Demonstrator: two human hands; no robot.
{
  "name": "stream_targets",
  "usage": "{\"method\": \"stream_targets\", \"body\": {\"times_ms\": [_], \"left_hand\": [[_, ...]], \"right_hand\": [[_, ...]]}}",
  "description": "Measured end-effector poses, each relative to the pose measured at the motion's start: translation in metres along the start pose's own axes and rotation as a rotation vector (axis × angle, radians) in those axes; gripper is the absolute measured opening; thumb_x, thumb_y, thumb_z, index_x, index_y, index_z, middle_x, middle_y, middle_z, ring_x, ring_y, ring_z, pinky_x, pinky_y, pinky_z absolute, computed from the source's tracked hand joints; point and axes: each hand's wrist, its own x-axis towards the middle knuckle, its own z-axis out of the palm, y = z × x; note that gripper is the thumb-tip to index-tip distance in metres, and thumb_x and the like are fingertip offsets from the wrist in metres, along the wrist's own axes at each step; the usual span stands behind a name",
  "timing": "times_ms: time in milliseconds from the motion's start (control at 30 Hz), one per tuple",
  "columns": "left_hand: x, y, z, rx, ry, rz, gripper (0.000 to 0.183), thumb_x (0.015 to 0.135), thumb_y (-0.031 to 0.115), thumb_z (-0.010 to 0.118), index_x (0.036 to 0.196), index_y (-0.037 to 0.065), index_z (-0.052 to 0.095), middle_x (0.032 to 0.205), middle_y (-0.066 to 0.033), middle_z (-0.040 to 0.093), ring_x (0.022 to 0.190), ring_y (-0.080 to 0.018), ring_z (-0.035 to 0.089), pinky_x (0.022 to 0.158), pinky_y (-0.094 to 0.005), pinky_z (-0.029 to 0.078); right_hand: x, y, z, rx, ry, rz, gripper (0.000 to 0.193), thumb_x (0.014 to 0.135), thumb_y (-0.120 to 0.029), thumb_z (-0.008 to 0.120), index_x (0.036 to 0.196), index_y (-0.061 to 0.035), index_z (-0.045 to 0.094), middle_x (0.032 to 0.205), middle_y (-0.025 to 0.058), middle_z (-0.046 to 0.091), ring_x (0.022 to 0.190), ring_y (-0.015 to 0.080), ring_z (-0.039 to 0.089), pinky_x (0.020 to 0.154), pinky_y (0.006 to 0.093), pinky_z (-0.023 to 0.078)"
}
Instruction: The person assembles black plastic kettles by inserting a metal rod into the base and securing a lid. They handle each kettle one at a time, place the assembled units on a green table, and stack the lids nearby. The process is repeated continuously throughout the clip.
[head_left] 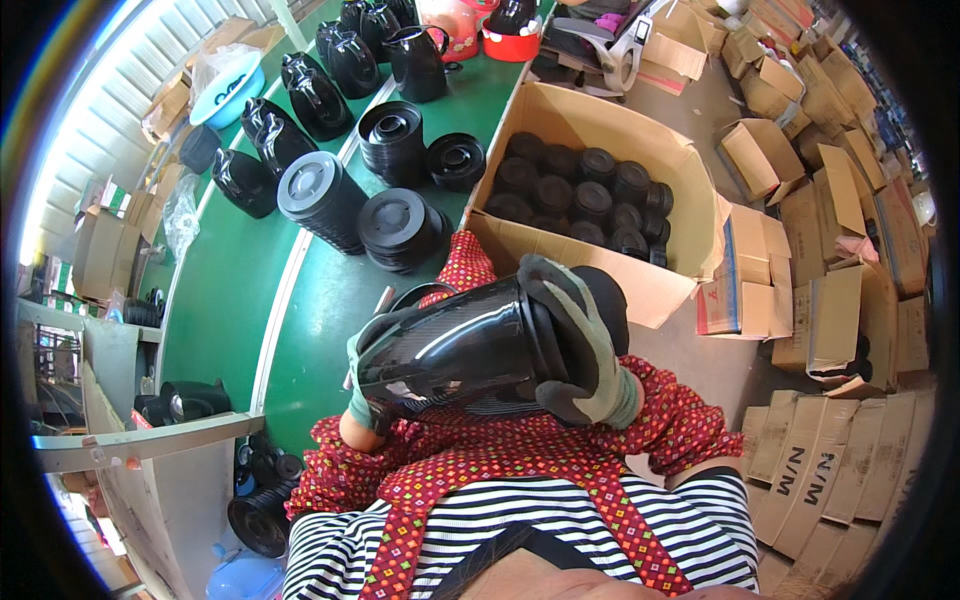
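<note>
A glossy black jug (450,345) lies on its side in front of my chest, held in both hands. My left hand (362,375), in a grey-green glove, grips its left end; most of those fingers are hidden. Gloved as well, my right hand (595,345) is wrapped round the ringed black part (540,340) at the right end. Just beyond that glove shows a dark rounded part, whose join to the jug I cannot make out. Stacks of round black parts (395,222) stand on the green table (310,310) ahead of my hands.
Several black jugs (415,65) stand at the table's far side, near a red basin (512,42). An open carton (600,110) with black round parts adjoins the table on the right. More cartons (820,470) fill the right side. A metal rail (150,440) crosses at left.
</note>
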Motion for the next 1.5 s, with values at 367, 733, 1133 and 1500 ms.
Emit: {"method": "stream_targets", "body": {"times_ms": [367,733,1133,1500], "left_hand": [[0.034,0.084,-0.019,0.041,0.222,0.211,0.055,0.089,0.017,0.085,0.135,-0.004,0.063,0.152,-0.0302,0.054,0.125,-0.0389,0.068,0.108,-0.0488,0.056],[0.003,0.012,-0.028,-0.054,0.173,0.034,0.067,0.073,0.021,0.096,0.128,-0.006,0.069,0.129,-0.0226,0.071,0.113,-0.0315,0.073,0.11,-0.0434,0.053],[0.018,0.063,-0.033,-0.365,0.074,-0.124,0.067,0.083,0.021,0.091,0.137,-0.004,0.062,0.139,-0.0205,0.066,0.122,-0.0311,0.069,0.113,-0.0464,0.052],[0.033,0.099,-0.032,-0.066,0.118,0.004,0.062,0.083,0.023,0.088,0.133,-0.004,0.063,0.145,-0.0268,0.061,0.123,-0.0355,0.069,0.106,-0.048,0.057]], "right_hand": [[0.018,0.006,0.004,0.548,0.08,0.717,0.081,0.098,-0.054,0.067,0.155,-0.0005,0.047,0.153,0.0209,0.054,0.142,0.0324,0.053,0.117,0.0433,0.044],[-0.002,0.009,0.01,0.144,0.06,0.005,0.083,0.108,-0.052,0.055,0.168,-0.0022,0.025,0.17,0.0201,0.027,0.156,0.0313,0.031,0.126,0.0452,0.03],[-0.008,0.007,0.015,0.179,0.172,-0.024,0.081,0.11,-0.046,0.055,0.169,-0.0043,0.019,0.168,0.0175,0.034,0.143,0.0323,0.051,0.117,0.05,0.047],[0.003,-0.007,0.011,0.863,0.224,0.682,0.07,0.108,-0.054,0.051,0.156,-0.0046,0.045,0.156,0.0159,0.049,0.141,0.0275,0.052,0.118,0.046,0.042]]}}
